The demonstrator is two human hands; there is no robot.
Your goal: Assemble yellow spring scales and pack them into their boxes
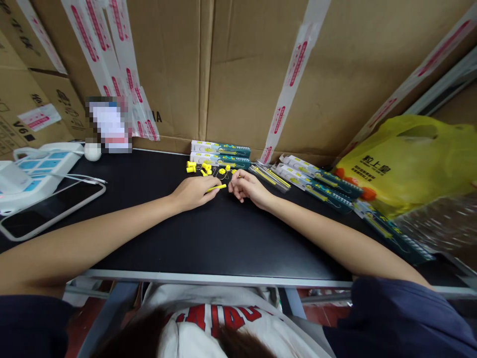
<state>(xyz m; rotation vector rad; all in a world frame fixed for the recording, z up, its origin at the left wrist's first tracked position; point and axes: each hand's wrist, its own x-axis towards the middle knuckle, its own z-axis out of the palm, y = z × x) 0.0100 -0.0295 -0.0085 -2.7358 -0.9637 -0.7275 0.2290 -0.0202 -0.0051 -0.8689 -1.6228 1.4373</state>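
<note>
My left hand (194, 192) is closed on a thin yellow stick (219, 187), which points right toward my other hand. Just across a small gap, my right hand (249, 188) has its fingers curled in a pinch. Whatever lies between those fingertips, if anything, is too small to make out. Behind both hands lie several small yellow plastic pieces (206, 169) and some thin dark wire hooks (216, 171). Beyond my right hand is a clear bag (270, 176) with yellow and metal-coloured rods in it.
Stacked slim boxes (220, 155) stand at the back; more boxes (316, 184) lie to the right. A yellow plastic bag (406, 154) is at far right. On the left are a power strip (52, 164), a phone (52, 206) and a white ball (92, 151). Cardboard (246, 74) walls the back.
</note>
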